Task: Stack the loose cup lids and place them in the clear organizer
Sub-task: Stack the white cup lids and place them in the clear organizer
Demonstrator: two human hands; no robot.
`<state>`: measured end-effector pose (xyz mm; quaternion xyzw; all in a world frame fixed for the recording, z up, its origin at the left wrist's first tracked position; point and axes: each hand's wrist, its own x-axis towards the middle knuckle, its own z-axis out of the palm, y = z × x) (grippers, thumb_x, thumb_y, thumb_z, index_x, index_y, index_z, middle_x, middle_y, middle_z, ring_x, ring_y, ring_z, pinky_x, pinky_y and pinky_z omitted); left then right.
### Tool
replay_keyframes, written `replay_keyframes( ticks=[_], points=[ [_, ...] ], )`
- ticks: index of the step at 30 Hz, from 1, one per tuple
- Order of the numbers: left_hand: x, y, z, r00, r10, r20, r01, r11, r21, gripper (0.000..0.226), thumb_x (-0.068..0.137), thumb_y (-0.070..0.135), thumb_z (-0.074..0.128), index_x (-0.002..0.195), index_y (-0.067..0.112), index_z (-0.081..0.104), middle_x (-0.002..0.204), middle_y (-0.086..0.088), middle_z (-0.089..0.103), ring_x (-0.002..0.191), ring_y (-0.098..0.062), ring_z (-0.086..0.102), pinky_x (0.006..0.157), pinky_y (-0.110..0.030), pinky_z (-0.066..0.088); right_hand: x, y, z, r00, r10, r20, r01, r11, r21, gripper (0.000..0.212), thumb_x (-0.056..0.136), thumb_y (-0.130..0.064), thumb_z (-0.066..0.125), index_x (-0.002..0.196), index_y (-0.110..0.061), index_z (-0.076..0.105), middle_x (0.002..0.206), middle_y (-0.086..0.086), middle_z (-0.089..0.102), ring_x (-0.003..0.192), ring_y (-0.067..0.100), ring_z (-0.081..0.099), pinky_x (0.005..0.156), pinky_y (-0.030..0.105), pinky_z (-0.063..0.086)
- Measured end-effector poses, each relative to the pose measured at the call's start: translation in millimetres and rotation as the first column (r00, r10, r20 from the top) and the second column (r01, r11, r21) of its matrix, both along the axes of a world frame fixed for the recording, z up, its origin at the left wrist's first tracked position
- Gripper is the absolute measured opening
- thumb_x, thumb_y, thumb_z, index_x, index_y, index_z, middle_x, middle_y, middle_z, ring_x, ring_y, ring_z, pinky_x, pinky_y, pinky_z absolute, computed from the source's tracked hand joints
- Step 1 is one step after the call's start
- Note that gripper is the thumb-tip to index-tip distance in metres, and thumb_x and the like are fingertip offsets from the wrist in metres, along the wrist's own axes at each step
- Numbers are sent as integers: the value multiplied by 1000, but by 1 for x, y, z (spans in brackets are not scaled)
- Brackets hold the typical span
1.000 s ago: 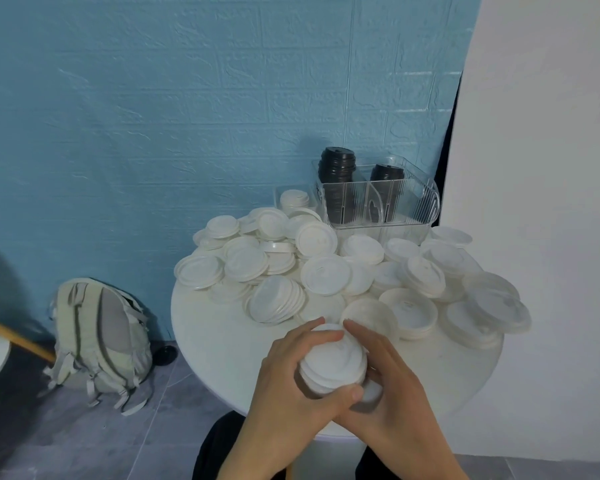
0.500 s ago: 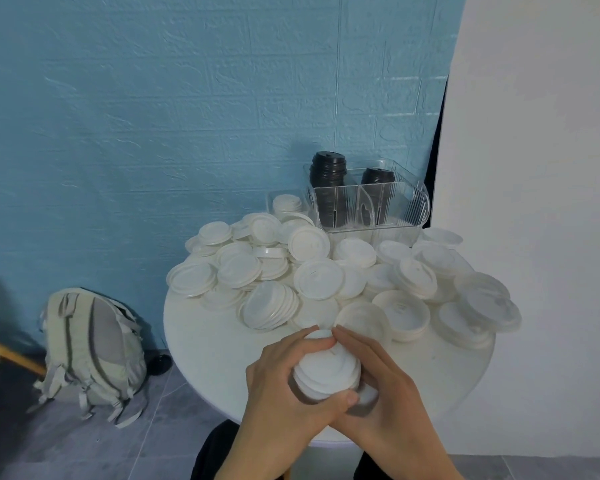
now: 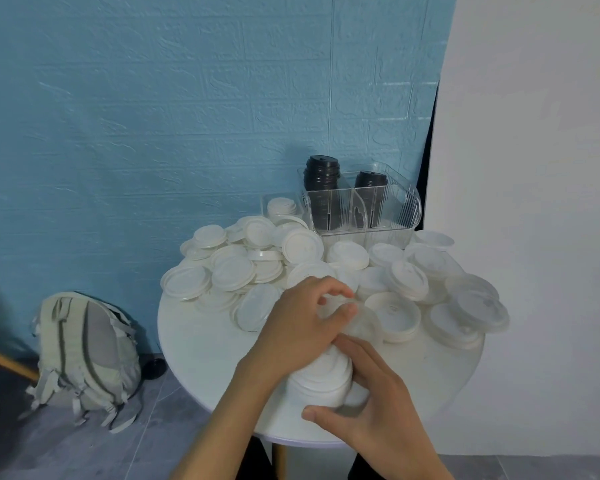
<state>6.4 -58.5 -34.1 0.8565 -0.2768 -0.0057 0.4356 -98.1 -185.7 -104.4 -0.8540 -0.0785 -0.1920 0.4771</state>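
The right hand [image 3: 368,407] grips a short stack of white plastic cup lids [image 3: 321,381] near the front edge of the round white table [image 3: 201,344]. The left hand [image 3: 305,327] pinches one white lid [image 3: 336,308] just above it. The clear plastic organizer [image 3: 361,206] sits at the back.

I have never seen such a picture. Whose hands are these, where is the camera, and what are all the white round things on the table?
There is no machine here. A person wears a camera on the head, so you look down at their own two hands. The white round things are loose cup lids, spread over a round white table. The right hand holds a stack of lids at the near edge. The left hand reaches over it and pinches another lid in the pile. At the back stands the clear organizer, already holding black lids. A backpack lies on the floor.
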Motion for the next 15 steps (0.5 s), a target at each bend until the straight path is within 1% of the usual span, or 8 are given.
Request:
replay_keyframes(
  ticks=[2,4,6,8,10,12,15],
  points=[
    [10,-14,4,998,-68,2,68,996,58,20,99,43,61,117,41,69,121,19,66,109,1,59,96,-27,48,0,0,0,1000,-2,-3,2,1000,-11,88,61,-46,93,138,-45,51,142,-23,52,127,0,56,97,21,50],
    [19,-24,8,989,-146,-9,145,975,170,28,101,32,58,125,39,69,126,15,67,113,-4,60,98,-27,48,0,0,-1,1000,-5,-7,5,1000,-20,87,62,-47,93,138,-46,50,143,-25,50,126,-1,55,97,19,49],
    [26,-31,10,973,-221,-71,232,934,270,40,98,18,55,133,34,66,135,10,66,119,-9,61,102,-27,47,1,-1,-1,1000,-7,-4,6,1000,-28,87,62,-50,92,138,-47,49,143,-26,49,127,-1,55,97,16,48],
    [30,-35,11,961,-243,-129,273,908,318,46,95,12,54,135,32,65,139,6,65,124,-11,60,107,-31,46,1,-1,-2,1000,-11,-2,11,999,-36,87,61,-53,91,137,-49,48,143,-28,48,127,-2,54,97,15,47],
    [33,-39,12,959,-246,-139,280,895,348,47,93,11,55,134,31,66,137,4,66,123,-12,61,107,-32,47,2,-1,-2,1000,-15,0,15,999,-42,86,61,-54,90,135,-51,47,143,-30,47,126,-3,54,97,14,46],
    [34,-40,13,961,-244,-129,274,891,361,46,91,10,59,131,30,68,132,4,69,118,-11,62,102,-30,49,2,-1,-2,1000,-13,-2,13,999,-44,87,61,-55,90,136,-53,46,144,-32,45,128,-5,52,98,12,45],
    [35,-40,13,969,-233,-86,248,906,342,41,87,9,68,121,31,74,117,5,73,104,-9,65,94,-27,52,2,-2,-2,1000,-5,-7,5,999,-46,89,61,-56,90,138,-53,45,145,-32,44,131,-4,50,100,13,45]
  ],
)
